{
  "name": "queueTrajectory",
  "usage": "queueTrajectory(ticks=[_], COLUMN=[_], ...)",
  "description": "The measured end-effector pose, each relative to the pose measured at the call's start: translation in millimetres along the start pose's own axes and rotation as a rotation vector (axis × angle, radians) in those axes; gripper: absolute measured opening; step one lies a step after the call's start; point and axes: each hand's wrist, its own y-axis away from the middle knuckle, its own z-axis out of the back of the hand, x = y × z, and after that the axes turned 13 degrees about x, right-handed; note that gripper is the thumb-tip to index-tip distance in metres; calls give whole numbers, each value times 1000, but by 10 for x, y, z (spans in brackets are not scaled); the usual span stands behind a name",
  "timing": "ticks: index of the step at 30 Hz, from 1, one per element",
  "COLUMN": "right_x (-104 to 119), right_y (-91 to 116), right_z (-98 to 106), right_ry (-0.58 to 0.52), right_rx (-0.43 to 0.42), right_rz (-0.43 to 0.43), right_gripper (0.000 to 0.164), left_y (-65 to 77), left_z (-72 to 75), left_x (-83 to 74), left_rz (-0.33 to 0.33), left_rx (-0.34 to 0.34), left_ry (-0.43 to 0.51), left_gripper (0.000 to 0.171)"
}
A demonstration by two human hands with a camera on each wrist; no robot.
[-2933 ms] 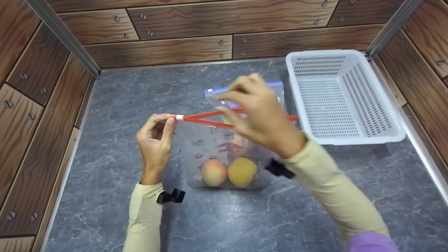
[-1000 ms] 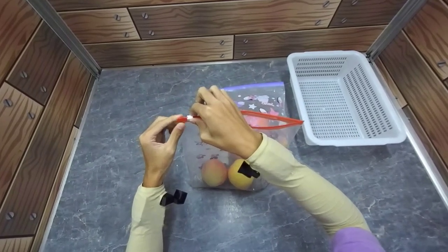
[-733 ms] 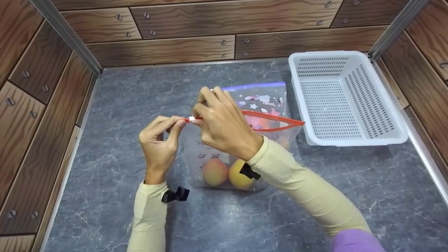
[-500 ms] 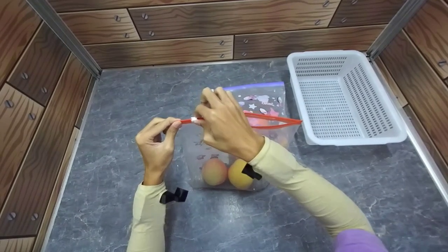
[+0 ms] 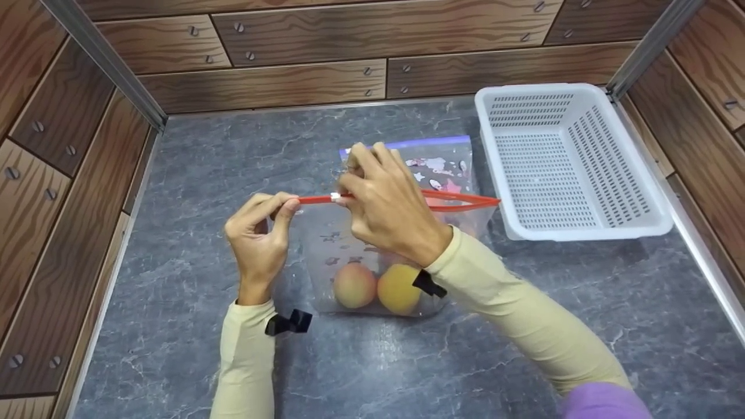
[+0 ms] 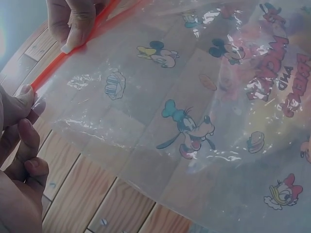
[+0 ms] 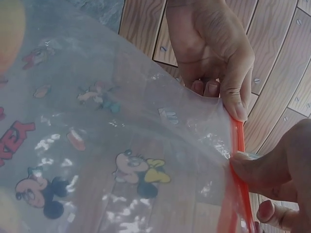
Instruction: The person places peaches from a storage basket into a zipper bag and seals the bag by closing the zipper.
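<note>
A clear zip bag (image 5: 343,233) with a red zip strip (image 5: 316,199) and printed cartoon figures stands upright over the table. Behind its clear wall are a pinkish-yellow round fruit (image 5: 355,285) and a yellow one (image 5: 398,288). My left hand (image 5: 259,238) pinches the strip's left end between thumb and finger. With thumb and fingertips, my right hand (image 5: 396,209) pinches the white slider (image 5: 335,198). Left of the slider the strip's two sides lie together; to the right they part in a narrow gap. The left wrist view shows the bag's cartoon print (image 6: 189,128) close up.
A second bag with a purple zip edge (image 5: 433,141) lies flat behind the red-stripped one, partly covered by my right hand. To the right stands a white perforated basket (image 5: 588,234). Wood-patterned walls (image 5: 302,87) enclose the grey marbled table (image 5: 192,151).
My right hand came down from above the bag, took hold of the slider and moved it rightward. The joined stretch of red strip grew longer. My left hand stayed near the same end.
</note>
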Motion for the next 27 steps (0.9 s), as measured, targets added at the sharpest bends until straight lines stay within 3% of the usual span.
queueTrajectory(ticks=[8,18,27], right_x=[-59,-115,-173], right_y=[48,125,212], right_z=[6,60,101], right_ry=[2,-3,19], right_rx=[9,0,4], right_rz=[-21,-28,-31], right_gripper=[4,6,2], left_y=[10,-26,1], left_z=[11,-22,27], left_x=[21,15,38], left_rz=[-6,-15,-1], left_rx=[-23,-5,-23], left_ry=[0,13,18], left_gripper=[25,24,11])
